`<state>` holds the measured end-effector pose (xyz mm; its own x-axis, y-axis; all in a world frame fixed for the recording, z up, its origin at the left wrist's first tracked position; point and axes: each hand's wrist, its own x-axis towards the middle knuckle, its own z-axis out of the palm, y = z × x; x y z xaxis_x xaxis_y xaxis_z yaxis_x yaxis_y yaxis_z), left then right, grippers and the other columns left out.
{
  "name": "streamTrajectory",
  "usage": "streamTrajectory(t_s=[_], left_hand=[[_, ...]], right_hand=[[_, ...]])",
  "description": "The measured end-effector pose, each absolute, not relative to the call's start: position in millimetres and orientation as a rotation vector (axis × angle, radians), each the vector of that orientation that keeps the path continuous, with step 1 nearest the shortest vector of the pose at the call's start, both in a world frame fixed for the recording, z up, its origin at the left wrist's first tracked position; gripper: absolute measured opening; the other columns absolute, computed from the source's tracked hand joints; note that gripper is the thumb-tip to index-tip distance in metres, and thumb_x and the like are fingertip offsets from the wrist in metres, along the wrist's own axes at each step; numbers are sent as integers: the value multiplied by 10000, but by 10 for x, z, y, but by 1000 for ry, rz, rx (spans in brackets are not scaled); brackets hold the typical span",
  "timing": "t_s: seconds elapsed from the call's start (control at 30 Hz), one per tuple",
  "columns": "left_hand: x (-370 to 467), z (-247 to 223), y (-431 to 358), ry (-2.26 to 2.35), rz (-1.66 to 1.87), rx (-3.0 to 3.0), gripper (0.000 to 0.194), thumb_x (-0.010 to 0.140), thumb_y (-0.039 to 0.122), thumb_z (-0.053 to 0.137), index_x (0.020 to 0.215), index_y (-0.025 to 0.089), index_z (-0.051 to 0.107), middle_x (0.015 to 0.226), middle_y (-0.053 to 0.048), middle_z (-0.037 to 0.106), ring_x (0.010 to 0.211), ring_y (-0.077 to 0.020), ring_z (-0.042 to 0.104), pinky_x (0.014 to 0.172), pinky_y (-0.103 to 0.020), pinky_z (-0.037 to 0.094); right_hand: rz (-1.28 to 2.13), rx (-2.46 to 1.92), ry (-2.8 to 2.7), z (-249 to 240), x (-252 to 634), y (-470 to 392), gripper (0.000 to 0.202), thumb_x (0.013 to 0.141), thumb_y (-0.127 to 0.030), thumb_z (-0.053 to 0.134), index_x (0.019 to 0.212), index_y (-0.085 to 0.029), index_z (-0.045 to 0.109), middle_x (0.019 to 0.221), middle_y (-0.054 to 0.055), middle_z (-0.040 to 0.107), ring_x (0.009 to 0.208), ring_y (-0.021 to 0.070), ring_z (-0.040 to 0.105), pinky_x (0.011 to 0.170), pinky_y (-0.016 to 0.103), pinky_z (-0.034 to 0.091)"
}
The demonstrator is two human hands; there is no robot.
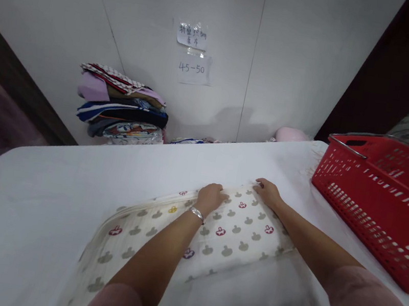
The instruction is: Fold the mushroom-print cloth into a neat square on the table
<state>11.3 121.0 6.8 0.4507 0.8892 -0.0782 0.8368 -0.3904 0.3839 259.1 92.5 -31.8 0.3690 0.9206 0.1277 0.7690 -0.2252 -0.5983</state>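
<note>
A cream cloth printed with grey, red and yellow mushroom shapes lies folded in layers on the white table. My left hand, with a silver bracelet at the wrist, is closed on the cloth's far edge near its middle. At the far right corner, my right hand pinches the same edge between thumb and fingers. The cloth's left part spreads toward me and is partly hidden behind my left forearm.
A red plastic basket with metal handles stands on the right of the white table. Past the far edge, folded fabrics are stacked against the wall. Two paper notes hang there, and a pink bundle sits behind.
</note>
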Motion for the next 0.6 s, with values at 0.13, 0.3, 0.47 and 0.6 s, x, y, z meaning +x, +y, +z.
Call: streamTrajectory(t_s=[0.13,0.3,0.47,0.6], left_hand=[[-226,171,1213,1448,160,2311,430,902,490,345,809,200,648,897,-76,687,863,-219,616,717,-298,421],[-844,251,1225,1489,70,2319,435,926,405,293,782,188,640,937,-90,685,887,-227,606,734,-301,415],[-1431,272,1189,1591,46,2269,424,900,434,324,766,192,645,903,-76,684,829,-210,604,689,-279,407],[-1754,292,1080,1696,37,2178,330,869,386,387,860,202,661,972,-62,684,867,-200,606,703,-268,415]], right_hand=[[280,-2147,-1525,-268,2637,799,389,784,-414,563,1100,-201,637,880,65,688,777,207,631,689,302,467],[341,-2218,-1536,-228,2646,291,478,814,-508,493,1137,-180,621,956,104,697,848,241,647,735,330,476],[430,-2327,-1465,-196,2663,-303,621,788,-621,444,1189,-170,593,1016,122,689,908,271,646,796,376,479],[419,-2412,-1467,-232,2715,-442,680,742,-661,448,1146,-144,625,1042,154,681,945,304,640,808,394,483]])
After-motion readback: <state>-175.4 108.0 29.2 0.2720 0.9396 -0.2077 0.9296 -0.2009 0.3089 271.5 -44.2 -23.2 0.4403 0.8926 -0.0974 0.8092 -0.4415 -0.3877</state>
